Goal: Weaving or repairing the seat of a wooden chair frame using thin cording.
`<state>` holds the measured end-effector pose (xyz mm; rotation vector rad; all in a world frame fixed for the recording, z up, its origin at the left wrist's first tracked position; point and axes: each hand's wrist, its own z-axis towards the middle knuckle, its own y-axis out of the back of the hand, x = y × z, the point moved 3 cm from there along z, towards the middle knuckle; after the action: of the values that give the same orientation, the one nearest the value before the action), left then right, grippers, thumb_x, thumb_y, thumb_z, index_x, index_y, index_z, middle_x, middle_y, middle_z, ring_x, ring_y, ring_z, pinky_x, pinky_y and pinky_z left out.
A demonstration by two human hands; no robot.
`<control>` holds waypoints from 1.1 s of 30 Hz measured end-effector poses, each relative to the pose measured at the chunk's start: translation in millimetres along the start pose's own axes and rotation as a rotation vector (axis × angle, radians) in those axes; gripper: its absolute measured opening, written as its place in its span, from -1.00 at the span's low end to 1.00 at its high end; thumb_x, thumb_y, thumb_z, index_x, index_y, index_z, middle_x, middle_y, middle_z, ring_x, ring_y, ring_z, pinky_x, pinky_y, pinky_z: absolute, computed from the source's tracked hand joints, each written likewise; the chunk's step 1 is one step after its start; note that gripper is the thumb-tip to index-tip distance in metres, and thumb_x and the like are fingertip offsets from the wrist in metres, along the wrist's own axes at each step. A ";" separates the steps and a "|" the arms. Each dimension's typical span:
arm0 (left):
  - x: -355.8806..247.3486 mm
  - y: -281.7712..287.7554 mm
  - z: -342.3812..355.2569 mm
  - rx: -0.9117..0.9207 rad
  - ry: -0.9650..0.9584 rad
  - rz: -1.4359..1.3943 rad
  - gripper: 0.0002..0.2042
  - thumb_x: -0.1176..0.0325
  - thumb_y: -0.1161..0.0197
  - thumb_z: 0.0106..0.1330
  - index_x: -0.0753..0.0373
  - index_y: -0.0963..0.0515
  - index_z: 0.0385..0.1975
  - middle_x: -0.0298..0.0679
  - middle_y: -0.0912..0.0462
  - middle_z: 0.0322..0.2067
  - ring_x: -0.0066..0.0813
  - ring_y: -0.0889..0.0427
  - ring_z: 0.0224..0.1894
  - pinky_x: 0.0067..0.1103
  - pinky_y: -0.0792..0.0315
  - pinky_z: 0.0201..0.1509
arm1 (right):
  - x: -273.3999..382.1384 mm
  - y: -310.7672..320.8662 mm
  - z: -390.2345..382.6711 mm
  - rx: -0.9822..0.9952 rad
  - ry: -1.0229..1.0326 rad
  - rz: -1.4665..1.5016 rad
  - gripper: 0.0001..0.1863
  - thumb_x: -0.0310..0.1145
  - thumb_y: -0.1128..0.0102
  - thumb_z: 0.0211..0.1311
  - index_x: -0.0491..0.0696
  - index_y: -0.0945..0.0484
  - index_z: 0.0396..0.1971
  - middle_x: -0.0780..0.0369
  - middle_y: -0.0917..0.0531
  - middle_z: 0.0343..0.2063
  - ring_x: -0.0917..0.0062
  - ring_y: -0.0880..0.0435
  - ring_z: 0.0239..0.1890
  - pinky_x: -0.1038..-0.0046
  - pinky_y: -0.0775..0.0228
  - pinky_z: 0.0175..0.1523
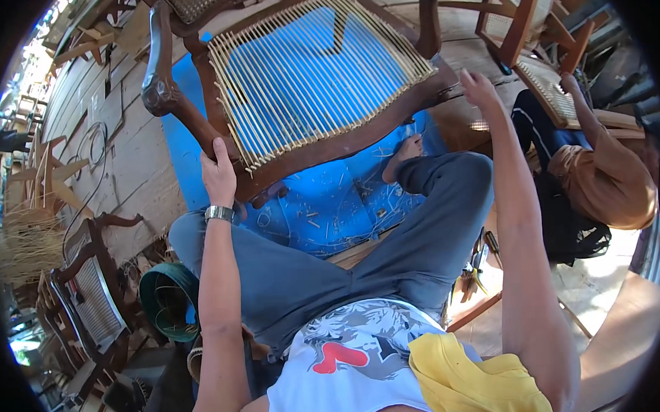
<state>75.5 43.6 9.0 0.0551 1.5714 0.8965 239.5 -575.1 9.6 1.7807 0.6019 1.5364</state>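
A dark wooden chair (pixel 356 138) lies before me, its seat strung with parallel pale cane strands (pixel 310 82) in one direction. My left hand (pixel 219 174), with a metal watch at the wrist, grips the chair's frame at the near left corner. My right hand (pixel 479 89) is raised just beyond the right end of the front rail, its fingers curled; whether they pinch anything is too small to tell. Beneath the chair is a blue sheet (pixel 308 214) scattered with cane scraps, and my bare foot (pixel 405 158) rests on it.
A co-worker (pixel 594 180) at the right handles another chair (pixel 542 86). Hand tools (pixel 480 266) lie by my right thigh. A green bucket (pixel 168 301), caned chairs (pixel 91 290), loose cane (pixel 26 241) and a coiled cable (pixel 96 153) are at the left on and around the plank floor (pixel 123 185).
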 end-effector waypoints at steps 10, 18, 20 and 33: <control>3.1 2.5 -12.0 -0.090 0.022 -0.016 -0.30 -0.13 -0.19 0.32 0.53 -0.35 0.04 0.17 -0.60 -0.05 0.04 -0.60 0.01 -0.25 -0.41 0.08 | 10.5 -58.5 49.5 -0.013 -0.082 -0.291 -0.08 0.42 0.18 0.22 -0.28 -0.60 -0.07 -0.24 -0.58 -0.08 -0.06 -0.48 0.16 0.17 -0.24 0.28; -10.0 7.1 7.9 -0.174 -0.104 0.002 -0.44 -0.03 -0.15 0.38 0.46 -0.40 0.01 0.16 -0.64 -0.12 0.08 -0.62 -0.03 -0.26 -0.44 0.00 | 17.0 -56.3 46.2 -0.114 -0.053 -0.439 0.00 0.49 0.26 0.20 -0.31 -0.59 -0.09 -0.26 -0.56 -0.05 -0.07 -0.50 0.13 0.13 -0.24 0.28; -4.0 25.7 30.9 -0.108 -0.052 -0.038 -0.41 -0.08 -0.14 0.37 0.47 -0.42 -0.02 0.17 -0.64 -0.14 0.07 -0.63 -0.06 -0.28 -0.45 0.00 | 42.1 -51.5 30.9 -0.048 -0.058 -0.438 -0.01 0.46 0.29 0.23 -0.30 -0.57 -0.03 -0.22 -0.55 0.01 -0.04 -0.47 0.17 0.12 -0.23 0.29; 31.0 59.6 45.3 -0.042 0.009 -0.153 -0.34 -0.13 -0.13 0.38 0.48 -0.47 0.09 -0.11 -0.62 -0.01 -0.37 -0.56 0.05 -0.46 -0.40 0.12 | 2.7 -88.7 3.9 0.179 0.067 -0.563 0.06 0.50 0.34 0.21 -0.36 -0.62 -0.17 -0.28 -0.60 -0.14 -0.05 -0.55 0.09 0.14 -0.32 0.18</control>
<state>80.6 123.7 19.9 -0.0981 1.5427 0.8102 252.3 -516.5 -55.8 1.5068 1.1890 1.1784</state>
